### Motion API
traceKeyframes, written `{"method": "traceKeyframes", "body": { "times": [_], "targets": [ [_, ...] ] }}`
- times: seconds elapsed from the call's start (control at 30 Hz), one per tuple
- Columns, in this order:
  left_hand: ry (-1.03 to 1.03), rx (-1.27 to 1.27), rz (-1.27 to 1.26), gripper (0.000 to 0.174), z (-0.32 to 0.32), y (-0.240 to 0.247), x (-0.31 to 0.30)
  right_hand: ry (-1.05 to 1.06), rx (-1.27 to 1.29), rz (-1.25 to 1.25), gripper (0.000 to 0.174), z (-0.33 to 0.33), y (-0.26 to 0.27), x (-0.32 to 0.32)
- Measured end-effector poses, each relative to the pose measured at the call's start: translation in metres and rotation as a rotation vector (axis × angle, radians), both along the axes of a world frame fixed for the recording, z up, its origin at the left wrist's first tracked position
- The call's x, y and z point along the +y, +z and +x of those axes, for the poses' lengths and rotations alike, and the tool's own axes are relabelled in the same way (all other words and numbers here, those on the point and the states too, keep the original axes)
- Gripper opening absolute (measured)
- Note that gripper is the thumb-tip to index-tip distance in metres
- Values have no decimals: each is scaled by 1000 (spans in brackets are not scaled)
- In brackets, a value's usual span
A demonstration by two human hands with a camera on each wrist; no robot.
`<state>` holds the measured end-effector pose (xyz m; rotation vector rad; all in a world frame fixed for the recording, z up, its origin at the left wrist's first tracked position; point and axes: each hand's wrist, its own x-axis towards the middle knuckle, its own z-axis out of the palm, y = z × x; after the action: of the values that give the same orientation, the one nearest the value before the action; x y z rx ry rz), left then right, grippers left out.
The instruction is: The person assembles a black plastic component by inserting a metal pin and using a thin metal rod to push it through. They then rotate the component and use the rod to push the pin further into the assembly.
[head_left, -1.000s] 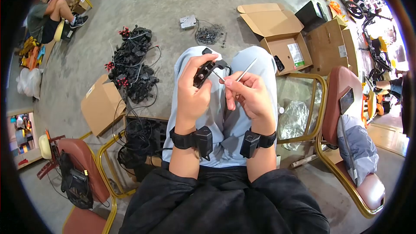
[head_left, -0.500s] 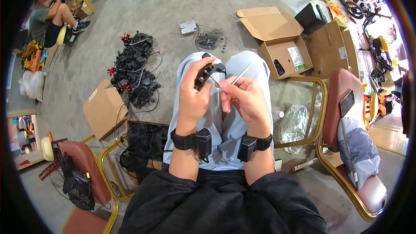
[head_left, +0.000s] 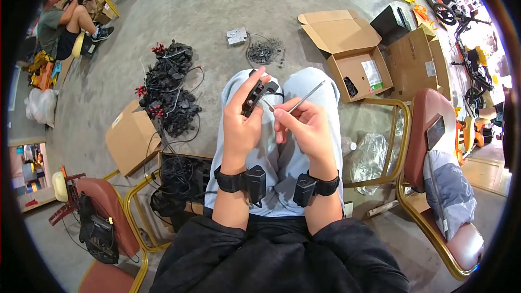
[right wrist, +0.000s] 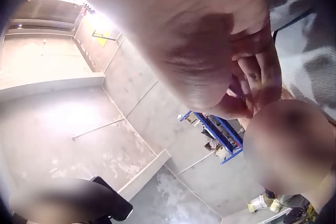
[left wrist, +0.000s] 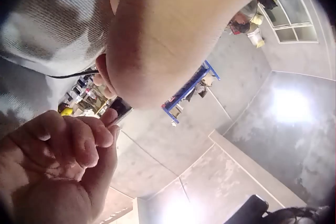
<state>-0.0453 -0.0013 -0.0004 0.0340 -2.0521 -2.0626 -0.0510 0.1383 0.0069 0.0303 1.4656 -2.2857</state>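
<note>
In the head view my left hand (head_left: 242,130) grips a small black part (head_left: 254,97) above the left knee, its index finger stretched along the upper end. A dark cable runs from that part over the lap. My right hand (head_left: 306,125) pinches a thin metal hex key (head_left: 309,95) between thumb and fingers. One end of the key points at the black part; the other sticks out up and to the right. The bend is hidden in the fingers. In the left wrist view the right hand's curled fingers (left wrist: 79,140) show, and the black part is mostly hidden.
Tangled black parts with red connectors (head_left: 171,87) lie on the floor to the left. Ahead are a metal box (head_left: 236,36) and a small dark heap (head_left: 264,52). An open carton (head_left: 339,35) stands right, beside a chair (head_left: 429,130). Another chair (head_left: 103,201) is at left.
The left index finger has straightened upward along the black part. The right hand has shifted slightly down, and the hex key's long end now leans further right.
</note>
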Motion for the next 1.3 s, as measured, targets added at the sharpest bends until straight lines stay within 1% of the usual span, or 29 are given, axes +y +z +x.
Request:
{"method": "traceKeyframes", "body": {
  "times": [0.07, 0.2, 0.27, 0.37, 0.5, 0.57, 0.7, 0.8, 0.87, 0.9, 0.97, 1.0, 1.07, 1.1, 1.17, 1.23, 1.27, 1.3],
  "targets": [
    [-19, 22, -28, 60, 0, -2, 1, 19, -43, -23, 9, -1, 0, 0],
    [-7, 6, 33, 56, 2, 4, 4, 21, -97, -55, 10, -3, -4, 0],
    [-3, -3, 45, 55, 2, 6, 4, 95, -203, -118, 11, -7, -5, 3],
    [-12, -13, -3, 54, 2, 3, 3, 91, -240, -181, 12, -8, -5, 6],
    [-28, 6, 6, 53, 2, 0, 0, 77, -253, -180, 11, -7, -5, 4],
    [-28, -1, 5, 52, 1, -1, 0, 68, -227, -121, 11, -7, -6, 3],
    [-13, 16, -22, 52, 1, -2, -1, 50, -211, -96, 11, -4, -5, 0],
    [14, 11, -34, 53, 0, 1, 0, 31, -171, -84, 10, -3, -3, -4],
    [30, 8, -53, 53, -1, 1, -1, -24, -19, 33, 8, 0, -2, -7],
    [36, 6, -49, 54, -1, 0, -1, -20, -19, 34, 8, 2, -3, -9],
    [46, 4, -44, 54, -2, -2, -2, -85, 237, 279, 9, 4, -6, -12],
    [56, 22, -34, 55, -2, -3, -1, -81, 237, 280, 9, 4, -8, -13],
    [68, 41, -23, 55, -2, -3, -2, -117, 362, 323, 10, 4, -11, -13],
    [56, 23, -12, 55, -1, -2, -2, -115, 362, 323, 10, 4, -9, -11],
    [45, 3, 0, 55, 0, -2, -3, -46, 94, 142, 10, 3, -5, -6],
    [15, -2, -37, 50, 0, -3, -5, -14, 44, 125, 10, 0, -6, -4],
    [14, -2, -35, 50, 0, -4, -6, 17, -7, 108, 10, -2, -6, -4],
    [-2, 32, -90, 50, -1, -5, -7, 16, -7, 110, 10, -2, -6, -3]
  ]
}}
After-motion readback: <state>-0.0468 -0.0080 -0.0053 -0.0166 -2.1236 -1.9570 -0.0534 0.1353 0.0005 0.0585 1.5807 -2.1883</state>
